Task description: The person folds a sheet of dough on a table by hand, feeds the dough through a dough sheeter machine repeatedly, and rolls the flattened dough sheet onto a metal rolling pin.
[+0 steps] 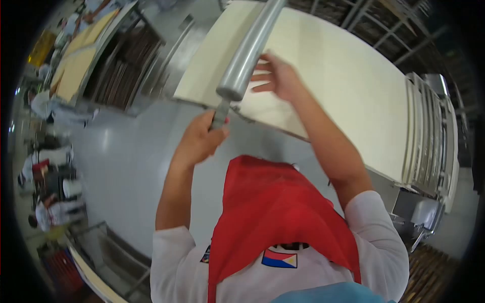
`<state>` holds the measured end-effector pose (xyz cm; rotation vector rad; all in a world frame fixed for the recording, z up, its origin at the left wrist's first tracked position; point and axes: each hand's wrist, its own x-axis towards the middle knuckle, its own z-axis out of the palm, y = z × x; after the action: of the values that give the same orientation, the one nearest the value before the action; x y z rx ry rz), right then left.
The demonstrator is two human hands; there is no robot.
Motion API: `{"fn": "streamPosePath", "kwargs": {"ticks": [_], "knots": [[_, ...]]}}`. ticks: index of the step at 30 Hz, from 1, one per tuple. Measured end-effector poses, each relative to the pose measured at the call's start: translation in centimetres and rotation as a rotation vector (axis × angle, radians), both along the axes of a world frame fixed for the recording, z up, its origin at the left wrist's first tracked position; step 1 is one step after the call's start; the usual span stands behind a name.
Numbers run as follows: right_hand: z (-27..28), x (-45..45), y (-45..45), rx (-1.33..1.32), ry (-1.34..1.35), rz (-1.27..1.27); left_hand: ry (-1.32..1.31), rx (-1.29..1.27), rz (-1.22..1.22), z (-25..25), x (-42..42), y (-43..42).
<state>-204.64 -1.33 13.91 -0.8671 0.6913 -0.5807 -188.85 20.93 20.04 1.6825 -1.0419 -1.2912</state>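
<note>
A large metal rolling pin points away from me, tilted over the near edge of a pale work table. Its short handle sits in the closed fingers of my left hand. My right hand is beside the pin's barrel on the right, fingers apart and slightly blurred. Whether its fingertips touch the metal I cannot tell. The far end of the pin runs out of the top of the view.
Several stacked pale boards stand at the table's right end. At the left is another table with a rack under it. Several people in white work along the far left. A metal trough lies lower left.
</note>
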Motion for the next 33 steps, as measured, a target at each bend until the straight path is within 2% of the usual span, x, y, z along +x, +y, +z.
{"fn": "streamPosePath", "kwargs": {"ticks": [3, 5, 8, 9, 10, 12, 13, 14, 16, 17, 18, 19, 20, 21, 22, 23, 24, 25, 27, 29, 30, 32, 33], "knots": [[-0.8, -3.2, -0.8, -0.005, -0.046, 0.038, -0.021, -0.019, -0.024, 0.1, 1.7, -0.4], [-1.4, -4.9, -1.2, -0.066, -0.12, -0.027, -0.062, 0.008, -0.026, -0.6, 1.4, -0.6], [-2.2, -7.3, -0.1, -0.055, -0.06, -0.079, -0.153, -0.046, -0.12, -4.9, 1.1, -0.5], [-2.6, -8.2, 0.7, -0.057, -0.057, -0.106, -0.323, -0.145, -0.142, -6.4, 0.9, -0.3], [-3.0, -9.2, 1.4, -0.095, 0.072, -0.071, -0.487, -0.256, -0.168, -7.7, 0.5, -0.1], [-3.3, -12.5, 1.7, -0.203, 0.249, -0.032, -0.56, -0.405, -0.244, -9.3, 1.6, 0.5], [-3.3, -14.7, 1.5, -0.266, 0.316, -0.037, -0.188, 0.074, -0.09, -4.1, -0.7, 0.3], [-2.9, -17.4, 1.1, -0.349, 0.383, -0.083, -0.005, -0.028, -0.096, -5.1, -0.4, 0.8], [-0.8, -25.2, -0.3, -0.445, 0.5, -0.256, 0.194, -0.02, 0.037, -8.2, 2.0, 2.0], [0.3, -29.3, -1.2, -0.534, 0.607, -0.373, 0.132, 0.128, 0.3, -8.8, 2.0, 1.7], [1.2, -33.3, -1.8, -0.608, 0.705, -0.466, 0.173, 0.172, 0.32, -10.5, 3.4, 2.8], [2.2, -38.5, -2.2, -0.654, 0.719, -0.624, 0.091, 0.168, 0.388, -13.2, 4.6, 4.3], [2.2, -44.7, -3.6, -0.907, 0.954, -0.69, 0.06, 0.272, 0.498, -15.8, 5.4, 5.5], [4.2, -50.7, -3.7, -1.117, 1.228, -0.714, -0.02, 0.361, 0.442, -24.2, 12.4, 9.0], [5.7, -56.3, -4.5, -1.057, 1.412, -0.772, -0.096, 0.478, 0.449, -26.9, 11.8, 9.2], [7.8, -61.6, -4.2, -1.298, 1.742, -0.797, -0.124, 0.568, 0.454, -28.1, 8.5, 8.6], [8.6, -68.4, -4.7, -1.216, 1.823, -0.788, -0.127, 0.634, 0.446, -29.2, 5.1, 7.9], [9.8, -75.0, -4.9, -1.258, 1.9, -0.783, -0.123, 0.69, 0.424, -30.2, 1.8, 7.1], [13.8, -82.9, -3.1, -1.005, 1.988, -0.835, -0.103, 0.762, 0.386, -31.4, -4.1, 6.0], [14.6, -92.2, -2.3, -0.981, 2.14, -0.683, -0.095, 0.813, 0.349, -31.6, -8.8, 5.1], [14.7, -94.0, -2.0, -0.98, 2.131, -0.673, -0.091, 0.83, 0.337, -31.5, -10.5, 5.0], [14.9, -96.0, -1.7, -0.744, 2.142, -0.417, -0.093, 0.866, 0.325, -31.1, -12.4, 5.5], [15.0, -96.8, -2.3, -0.751, 2.121, -0.4, -0.104, 0.883, 0.332, -30.5, -12.7, 6.0]]}}
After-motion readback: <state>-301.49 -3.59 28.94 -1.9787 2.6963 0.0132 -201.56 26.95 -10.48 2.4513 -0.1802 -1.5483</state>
